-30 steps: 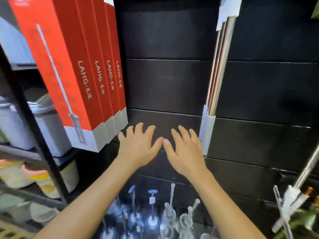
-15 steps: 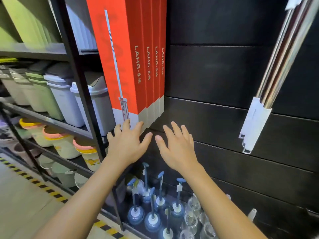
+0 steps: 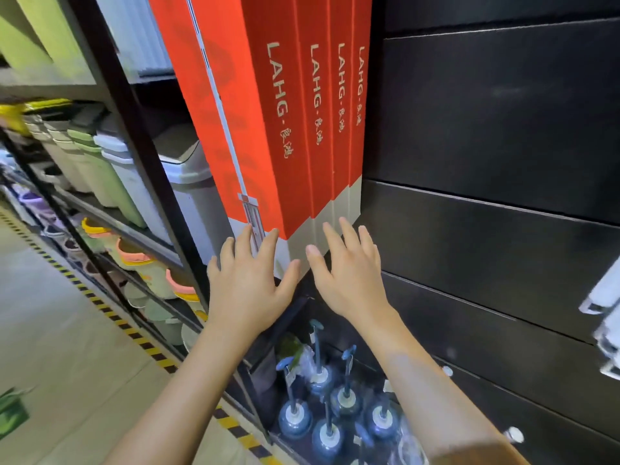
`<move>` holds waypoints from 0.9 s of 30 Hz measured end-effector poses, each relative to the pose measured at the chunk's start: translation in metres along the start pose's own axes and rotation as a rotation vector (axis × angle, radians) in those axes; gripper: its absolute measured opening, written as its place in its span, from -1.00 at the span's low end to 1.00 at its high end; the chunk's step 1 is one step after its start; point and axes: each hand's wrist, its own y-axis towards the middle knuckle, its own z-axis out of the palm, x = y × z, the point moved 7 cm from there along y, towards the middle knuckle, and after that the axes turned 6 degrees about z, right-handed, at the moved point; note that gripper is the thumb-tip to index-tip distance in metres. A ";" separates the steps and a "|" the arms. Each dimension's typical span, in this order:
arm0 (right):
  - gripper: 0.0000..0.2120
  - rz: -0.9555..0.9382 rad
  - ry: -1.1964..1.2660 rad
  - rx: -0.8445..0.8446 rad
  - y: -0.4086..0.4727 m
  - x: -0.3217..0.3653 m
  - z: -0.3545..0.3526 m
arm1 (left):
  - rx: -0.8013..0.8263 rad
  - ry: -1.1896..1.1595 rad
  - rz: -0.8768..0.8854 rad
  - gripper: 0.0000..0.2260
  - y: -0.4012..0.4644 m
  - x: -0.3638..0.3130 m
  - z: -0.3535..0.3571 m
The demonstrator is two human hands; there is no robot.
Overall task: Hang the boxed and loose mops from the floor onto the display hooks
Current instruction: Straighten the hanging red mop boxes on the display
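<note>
Head view, flat glossy red boxes (image 3: 268, 122), splayed left hand (image 3: 248, 283), right hand (image 3: 349, 276)

Both bare forearms extended forward and upward from the lower edge of the head view, roughly parallel and close together. The left hand (image 3: 250, 283) was raised palm-forward, back toward the camera, fingers straight and spread, thumb angled out to the right. The right hand (image 3: 349, 273) was held likewise beside it, fingers straight and slightly splayed, thumb pointing left. The two thumbs were near but apart. Neither hand gripped anything.
</note>
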 end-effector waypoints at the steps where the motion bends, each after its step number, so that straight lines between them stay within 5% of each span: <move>1: -0.40 -0.004 0.015 0.002 0.010 -0.004 0.002 | -0.038 -0.013 -0.005 -0.34 0.006 0.000 0.002; 12: -0.36 -0.065 0.247 -0.046 0.097 -0.041 0.018 | -0.467 -0.243 -0.076 -0.56 0.050 -0.002 0.012; 21: -0.35 -0.043 0.559 -0.182 0.184 -0.073 0.012 | -0.594 -0.396 -0.208 -0.19 0.066 -0.003 0.034; 27: -0.30 0.101 0.688 -0.194 0.230 -0.095 0.013 | -0.607 -0.388 -0.189 -0.14 0.065 0.005 0.054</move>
